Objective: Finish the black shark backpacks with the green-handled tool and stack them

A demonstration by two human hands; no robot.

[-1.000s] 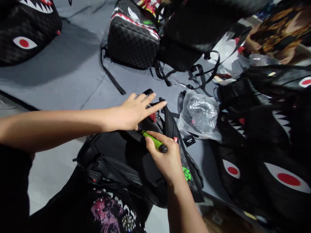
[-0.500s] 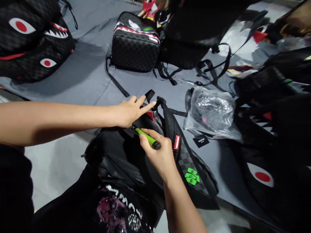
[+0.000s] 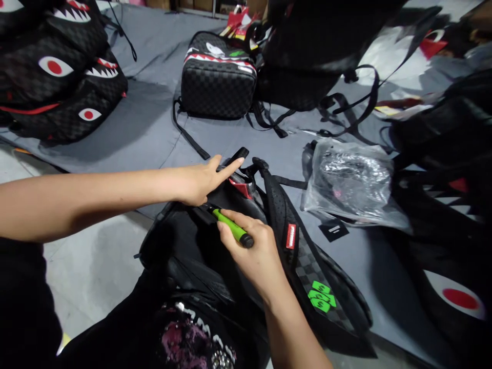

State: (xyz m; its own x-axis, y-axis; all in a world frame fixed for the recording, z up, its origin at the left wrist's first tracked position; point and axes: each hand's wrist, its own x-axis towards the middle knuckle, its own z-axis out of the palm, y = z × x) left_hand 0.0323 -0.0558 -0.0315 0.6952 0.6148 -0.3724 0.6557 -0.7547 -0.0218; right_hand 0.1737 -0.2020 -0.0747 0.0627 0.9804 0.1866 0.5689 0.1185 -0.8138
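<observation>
A black backpack (image 3: pixel 200 241) lies in front of me, with a checkered strap bearing green tags (image 3: pixel 319 296) and a red label. My left hand (image 3: pixel 203 179) presses on the top of the backpack, index finger stretched out toward its handle and the other fingers curled. My right hand (image 3: pixel 251 251) grips a green pen-like tool (image 3: pixel 230 228) with a black end, its tip against the backpack just below the left hand.
A grey sheet (image 3: pixel 146 128) covers the floor. Shark-face backpacks (image 3: pixel 65 87) are piled at the far left, a checkered one (image 3: pixel 219 77) stands at the back, more lie at the right (image 3: pixel 453 287). A clear plastic bag (image 3: pixel 349 184) lies to the right.
The view has tilted and pulled back, so the bags appear lower. My left fingers have drawn together, leaving the index finger pointing. The right hand keeps the green tool on the same spot.
</observation>
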